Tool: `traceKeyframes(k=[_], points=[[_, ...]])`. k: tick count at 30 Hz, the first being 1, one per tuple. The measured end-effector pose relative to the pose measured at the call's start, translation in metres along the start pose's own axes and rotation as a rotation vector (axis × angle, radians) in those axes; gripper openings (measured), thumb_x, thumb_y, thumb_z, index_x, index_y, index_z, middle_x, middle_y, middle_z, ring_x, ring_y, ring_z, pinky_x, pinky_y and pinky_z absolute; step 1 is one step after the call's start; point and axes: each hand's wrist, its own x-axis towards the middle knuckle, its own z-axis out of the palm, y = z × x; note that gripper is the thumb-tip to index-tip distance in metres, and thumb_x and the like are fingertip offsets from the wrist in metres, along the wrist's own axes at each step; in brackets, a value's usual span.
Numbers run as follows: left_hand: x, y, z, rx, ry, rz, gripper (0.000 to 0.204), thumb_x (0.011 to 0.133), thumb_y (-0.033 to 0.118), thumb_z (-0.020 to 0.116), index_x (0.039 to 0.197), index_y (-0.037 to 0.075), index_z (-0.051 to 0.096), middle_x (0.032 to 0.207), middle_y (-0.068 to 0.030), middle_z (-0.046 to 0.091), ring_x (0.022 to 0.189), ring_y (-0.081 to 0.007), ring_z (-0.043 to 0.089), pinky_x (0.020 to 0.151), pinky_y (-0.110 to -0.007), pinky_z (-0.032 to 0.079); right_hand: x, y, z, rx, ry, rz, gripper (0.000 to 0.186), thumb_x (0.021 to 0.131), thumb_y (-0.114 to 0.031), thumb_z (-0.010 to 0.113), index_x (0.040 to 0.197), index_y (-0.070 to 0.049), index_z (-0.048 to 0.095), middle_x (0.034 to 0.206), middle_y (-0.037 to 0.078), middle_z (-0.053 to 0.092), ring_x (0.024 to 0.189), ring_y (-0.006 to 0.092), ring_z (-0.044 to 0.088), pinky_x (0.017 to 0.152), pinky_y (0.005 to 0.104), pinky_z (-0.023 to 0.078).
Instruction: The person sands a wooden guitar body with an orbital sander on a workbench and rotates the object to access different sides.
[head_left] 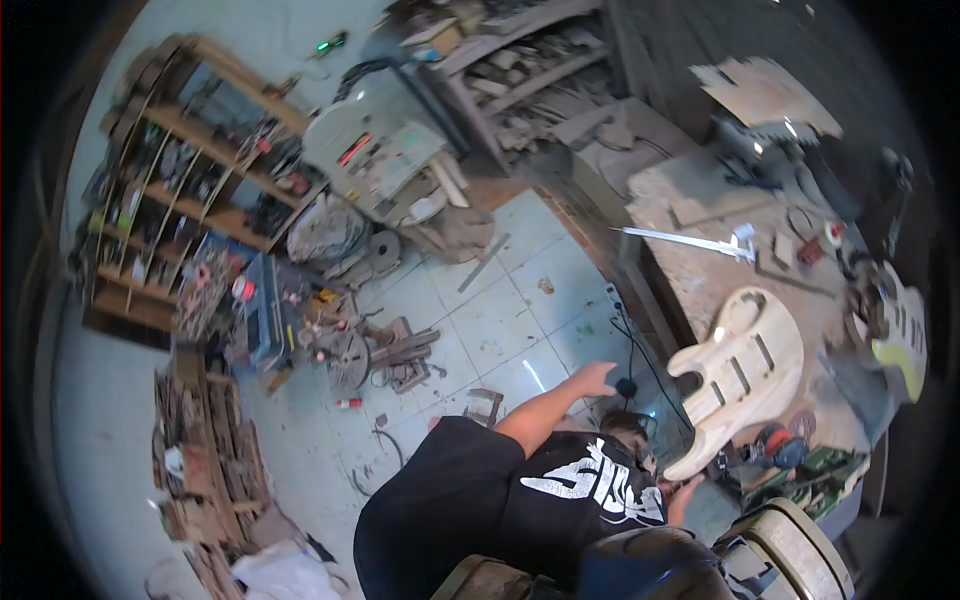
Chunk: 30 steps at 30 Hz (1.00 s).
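My left hand (596, 380) reaches out over the tiled floor, fingers apart. Beside its fingertips is a small black piece on a dark cord (625, 387); I cannot tell whether they touch. A pale, unfinished wooden electric guitar body (775, 335) with several dark slots overhangs the workbench edge. At its near horn, my right hand (683, 492) is closed on the wood, partly hidden below it. A red and dark power tool (782, 446) lies close by the guitar body.
A metal caliper (690, 241) and scraps lie on the workbench (665, 200). Another guitar body (902, 335) stands at far right. A power strip (611, 290) hangs by the bench edge. Shelves (180, 200), a blue toolbox (268, 310) and wood pieces (400, 355) crowd the left.
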Motion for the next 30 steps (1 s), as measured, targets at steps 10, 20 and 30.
traceKeyframes(k=[10,20,30], points=[[-0.241,-0.201,0.020,-0.062,0.484,-0.596,0.080,0.083,0.056,0.076,0.142,0.003,0.061,0.122,-0.0230,0.072,0.116,-0.0414,0.068,0.105,-0.049,0.052,-0.002,0.058,-0.044,-0.981,-0.108,-0.021,0.082,0.098,-0.077,0.048,0.111,0.003,0.063,0.084,0.016,0.065,0.061,0.0251,0.061,0.057,0.0396,0.054],[-0.440,-0.186,0.166,-0.450,0.673,-1.038,0.062,0.080,0.055,0.077,0.120,0.008,0.074,0.116,-0.0247,0.073,0.113,-0.0409,0.070,0.095,-0.050,0.055,0.023,0.012,0.038,-1.830,-0.770,-0.412,0.072,0.100,-0.067,0.054,0.107,0.005,0.063,0.085,0.016,0.066,0.066,0.0273,0.066,0.058,0.0407,0.055],[-0.467,-0.078,0.317,-0.601,0.798,-1.229,0.080,0.081,0.066,0.077,0.130,0.003,0.071,0.118,-0.0205,0.075,0.119,-0.0390,0.068,0.104,-0.048,0.053,-0.005,0.029,0.216,-1.535,-0.799,-0.279,0.038,0.100,-0.033,0.068,0.115,0.000,0.063,0.081,0.011,0.063,0.057,0.0220,0.066,0.050,0.0377,0.057]])
